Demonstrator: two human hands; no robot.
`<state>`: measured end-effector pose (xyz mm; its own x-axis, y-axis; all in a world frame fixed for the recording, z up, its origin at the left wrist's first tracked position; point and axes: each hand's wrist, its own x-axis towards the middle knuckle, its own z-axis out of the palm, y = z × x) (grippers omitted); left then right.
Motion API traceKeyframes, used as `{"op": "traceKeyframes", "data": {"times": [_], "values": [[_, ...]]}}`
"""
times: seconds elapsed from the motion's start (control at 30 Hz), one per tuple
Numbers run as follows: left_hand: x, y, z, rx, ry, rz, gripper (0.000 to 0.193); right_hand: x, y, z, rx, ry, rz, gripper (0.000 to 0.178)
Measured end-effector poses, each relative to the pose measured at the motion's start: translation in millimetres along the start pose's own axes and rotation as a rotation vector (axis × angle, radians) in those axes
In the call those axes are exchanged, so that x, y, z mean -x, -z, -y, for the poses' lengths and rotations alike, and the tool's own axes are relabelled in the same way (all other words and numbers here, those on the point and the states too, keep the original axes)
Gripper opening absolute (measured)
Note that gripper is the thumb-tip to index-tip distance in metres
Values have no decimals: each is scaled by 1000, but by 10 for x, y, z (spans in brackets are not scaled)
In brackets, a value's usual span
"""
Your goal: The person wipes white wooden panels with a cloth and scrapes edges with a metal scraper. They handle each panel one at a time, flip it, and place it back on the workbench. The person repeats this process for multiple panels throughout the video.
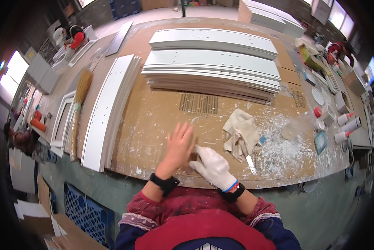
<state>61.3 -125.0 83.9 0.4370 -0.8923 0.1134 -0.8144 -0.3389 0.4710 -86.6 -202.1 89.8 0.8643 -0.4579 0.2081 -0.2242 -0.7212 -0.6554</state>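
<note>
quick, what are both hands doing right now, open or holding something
Left hand: open, bare, fingers extended, nothing visibly held.
Right hand: gloved, partly curled; whether it holds anything cannot be told.

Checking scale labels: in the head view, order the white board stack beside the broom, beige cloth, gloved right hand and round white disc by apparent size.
1. White board stack
2. Beige cloth and gloved right hand: too alike to rank
3. Round white disc
</note>
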Motion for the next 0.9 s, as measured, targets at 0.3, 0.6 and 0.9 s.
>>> {"op": "traceKeyframes", "data": {"times": [0.3, 0.6, 0.9], "values": [[372, 562, 687, 320, 144, 580, 54, 46, 403, -677, 567, 124, 90, 55], [-463, 776, 1639, 586, 296, 201, 60, 49, 932, -1347, 765, 52, 16, 49], [-1661, 1045, 2198, 1000, 555, -378, 65, -398, 1523, -1324, 314, -293, 48, 47]]}}
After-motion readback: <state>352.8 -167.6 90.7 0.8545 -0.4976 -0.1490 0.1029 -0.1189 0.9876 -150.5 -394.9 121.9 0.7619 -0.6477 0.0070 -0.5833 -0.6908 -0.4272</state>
